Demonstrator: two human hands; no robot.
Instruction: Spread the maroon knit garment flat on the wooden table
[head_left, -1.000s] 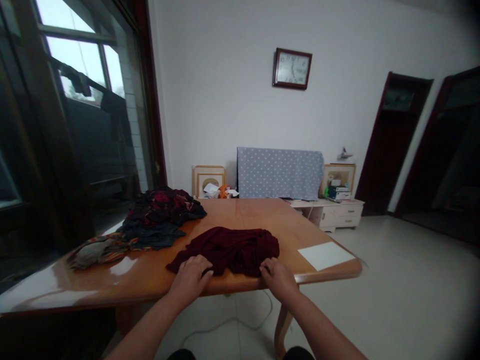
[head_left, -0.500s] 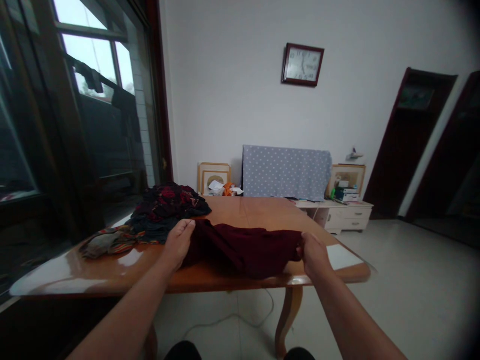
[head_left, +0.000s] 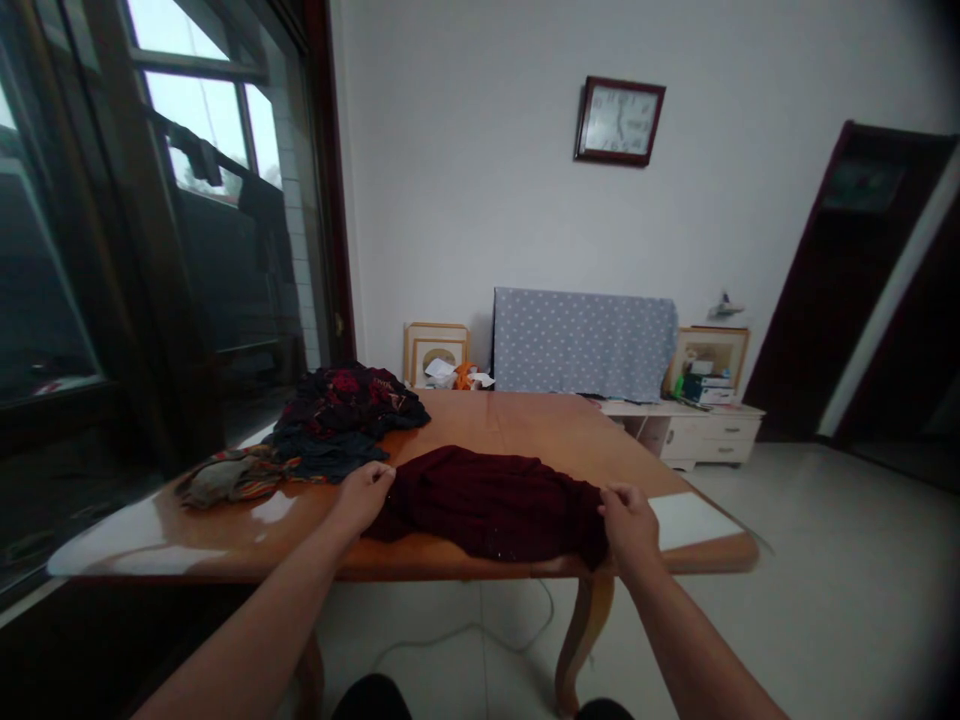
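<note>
Head view: the dark red garment [head_left: 491, 500] lies spread on the near part of the wooden table [head_left: 517, 425], with the left hand [head_left: 362, 492] grasping its left edge and the right hand [head_left: 628, 518] pinching its right edge. A pile of dark clothes [head_left: 341, 415] sits just left of the garment, and a white sheet [head_left: 690, 520] lies beside the right hand.

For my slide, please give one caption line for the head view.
Left hand and right hand grip opposite ends of a dark red garment on a wooden table.
</note>
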